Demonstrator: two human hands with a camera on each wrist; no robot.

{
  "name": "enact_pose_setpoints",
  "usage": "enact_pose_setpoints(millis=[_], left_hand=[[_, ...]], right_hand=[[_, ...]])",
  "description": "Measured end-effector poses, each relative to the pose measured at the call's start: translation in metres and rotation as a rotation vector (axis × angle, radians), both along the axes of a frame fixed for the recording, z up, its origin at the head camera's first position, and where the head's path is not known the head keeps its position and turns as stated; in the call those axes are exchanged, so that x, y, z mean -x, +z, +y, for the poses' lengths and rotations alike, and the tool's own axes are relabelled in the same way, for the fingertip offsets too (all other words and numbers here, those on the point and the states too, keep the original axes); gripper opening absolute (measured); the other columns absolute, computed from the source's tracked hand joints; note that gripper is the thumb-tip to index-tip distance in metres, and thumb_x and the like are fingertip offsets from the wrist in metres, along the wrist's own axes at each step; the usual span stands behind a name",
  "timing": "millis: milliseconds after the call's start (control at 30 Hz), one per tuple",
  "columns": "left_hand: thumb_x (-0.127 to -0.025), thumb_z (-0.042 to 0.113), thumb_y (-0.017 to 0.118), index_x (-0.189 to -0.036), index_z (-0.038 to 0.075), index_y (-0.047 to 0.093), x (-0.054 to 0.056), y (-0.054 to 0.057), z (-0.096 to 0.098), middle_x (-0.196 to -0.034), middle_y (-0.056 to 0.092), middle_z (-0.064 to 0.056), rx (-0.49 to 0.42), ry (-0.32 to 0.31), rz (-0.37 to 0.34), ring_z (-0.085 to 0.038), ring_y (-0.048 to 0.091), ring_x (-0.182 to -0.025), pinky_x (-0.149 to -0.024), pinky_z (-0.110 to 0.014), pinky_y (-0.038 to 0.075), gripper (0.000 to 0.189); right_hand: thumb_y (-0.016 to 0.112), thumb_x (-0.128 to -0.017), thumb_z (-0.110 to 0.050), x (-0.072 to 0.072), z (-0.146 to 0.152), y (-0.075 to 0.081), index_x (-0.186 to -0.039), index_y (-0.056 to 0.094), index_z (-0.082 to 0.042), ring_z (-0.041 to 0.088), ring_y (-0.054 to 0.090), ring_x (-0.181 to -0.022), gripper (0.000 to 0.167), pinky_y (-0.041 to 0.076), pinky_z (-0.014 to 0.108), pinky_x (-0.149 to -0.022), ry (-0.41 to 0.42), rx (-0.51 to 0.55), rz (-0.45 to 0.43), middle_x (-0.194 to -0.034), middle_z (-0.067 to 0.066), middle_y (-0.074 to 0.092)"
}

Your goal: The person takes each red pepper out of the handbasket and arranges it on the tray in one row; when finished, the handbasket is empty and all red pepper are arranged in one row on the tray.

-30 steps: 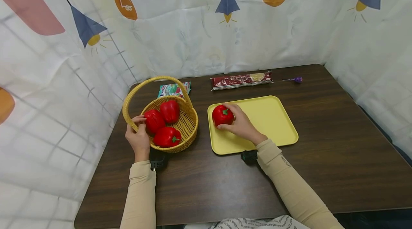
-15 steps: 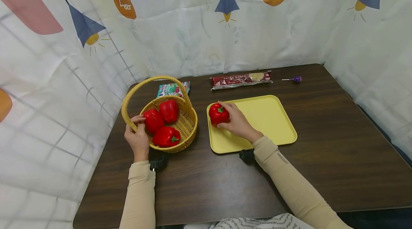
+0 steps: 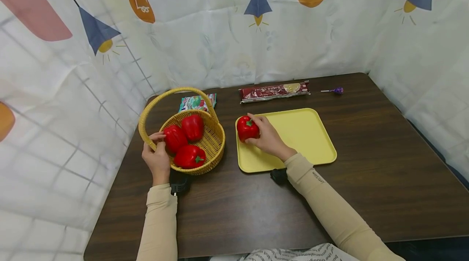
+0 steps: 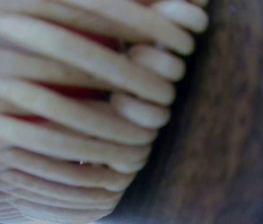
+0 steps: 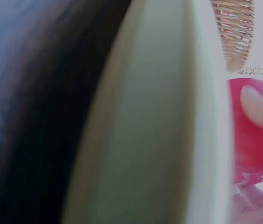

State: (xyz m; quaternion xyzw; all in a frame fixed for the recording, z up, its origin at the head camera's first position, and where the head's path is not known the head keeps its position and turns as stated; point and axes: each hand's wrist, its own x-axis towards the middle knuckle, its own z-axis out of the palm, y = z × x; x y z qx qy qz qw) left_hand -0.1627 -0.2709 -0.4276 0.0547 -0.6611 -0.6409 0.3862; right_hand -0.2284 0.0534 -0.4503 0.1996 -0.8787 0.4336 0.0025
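My left hand (image 3: 156, 158) grips the yellow wicker basket (image 3: 216, 155) on its left side, at the foot of the arched handle. Inside the basket lie three red bell peppers (image 3: 190, 156). The left wrist view is filled by the basket's weave (image 4: 66, 107), with red showing through the gaps. In my right hand (image 3: 270, 139) is another red bell pepper (image 3: 247, 129), thumb and fingers round its sides, green stem up, over the left end of the yellow tray (image 3: 300, 130). The right wrist view shows the thumb on this pepper (image 5: 252, 144) beyond the tray's rim (image 5: 155, 116).
Behind the basket is a colourful candy packet (image 3: 194, 103). A dark red spaghetti pack (image 3: 275, 92) lies along the back of the brown table (image 3: 384, 163), with a purple-wrapped lollipop (image 3: 338, 90) to its right. A printed curtain (image 3: 227, 41) hangs behind the table.
My right hand has moved the bell pepper slightly left and away from me, to the tray's left edge. The left hand keeps its hold on the basket.
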Motion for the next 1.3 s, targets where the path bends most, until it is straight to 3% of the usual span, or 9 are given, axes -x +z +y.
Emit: enact_pose_setpoints(millis=[333,667,1300], left_hand=[[-0.085,-0.017,0.043,-0.098,-0.022,0.058,0.0003,0.0013,0.0005,-0.107,0.056,-0.035,0.006,-0.001,-0.004,-0.027,0.056,-0.103,-0.09,-0.027,0.043,0.021],[-0.084,-0.016,0.043,-0.099,-0.022,0.058,0.0016,0.0017,-0.0001,-0.105,0.058,-0.033,0.015,0.003,-0.007,-0.024,0.057,-0.103,-0.091,-0.026,0.043,0.021],[-0.086,-0.015,0.043,-0.1,-0.021,0.059,-0.0008,0.0011,0.0005,-0.109,0.057,-0.035,0.01,0.003,-0.023,-0.024,0.056,-0.103,-0.09,-0.026,0.044,0.022]], right_hand=[[0.078,-0.083,-0.018,-0.0001,-0.0016,-0.0012,-0.148,0.037,-0.01,0.029,0.051,-0.117,0.078,0.052,0.038,-0.09,0.005,0.002,0.01,-0.141,0.011,0.045],[0.08,-0.079,-0.008,0.0003,-0.0056,-0.0011,-0.143,0.037,-0.005,0.028,0.057,-0.113,0.077,0.054,0.035,-0.087,-0.009,0.143,-0.089,-0.136,0.012,0.047],[0.082,-0.079,-0.015,-0.0047,-0.0001,-0.0004,-0.149,0.032,-0.009,0.029,0.056,-0.113,0.086,0.053,0.037,-0.087,-0.002,0.091,-0.095,-0.14,0.013,0.045]])
